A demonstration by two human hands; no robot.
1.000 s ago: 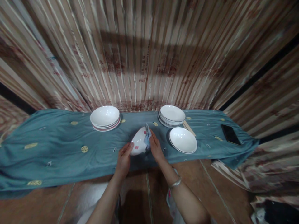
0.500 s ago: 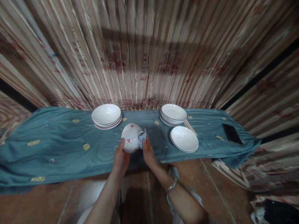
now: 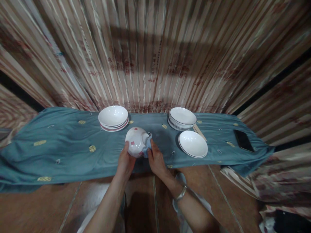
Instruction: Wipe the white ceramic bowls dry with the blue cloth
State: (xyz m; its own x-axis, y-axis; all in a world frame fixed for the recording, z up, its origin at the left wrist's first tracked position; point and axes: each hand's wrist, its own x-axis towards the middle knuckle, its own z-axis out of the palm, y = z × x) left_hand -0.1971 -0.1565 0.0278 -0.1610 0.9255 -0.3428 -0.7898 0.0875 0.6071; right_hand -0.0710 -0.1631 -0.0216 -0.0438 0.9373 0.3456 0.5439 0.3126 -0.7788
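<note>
Nearest my camera, a silver bracelet (image 3: 181, 193) circles the right wrist, on the near side of the patterned bowl (image 3: 135, 141). I have the left hand (image 3: 126, 159) pinching that bowl by its left edge, thumb on the outer wall, and the right hand (image 3: 156, 158) pinching a blue cloth (image 3: 147, 148) against its right side. The bowl is tilted, its red-marked outside towards me, above the teal-draped bench (image 3: 73, 157). Right of the bowl I see two nested white dishes (image 3: 193, 144), and much farther right a black phone (image 3: 243, 140). Beyond those dishes, also right of the bowl, lie pale sticks (image 3: 200, 132) beside a dark-rimmed stack (image 3: 182, 116). Behind the bowl, to its left, stands a red-edged stack (image 3: 113, 115); farthest back hangs a striped curtain (image 3: 150, 64).
</note>
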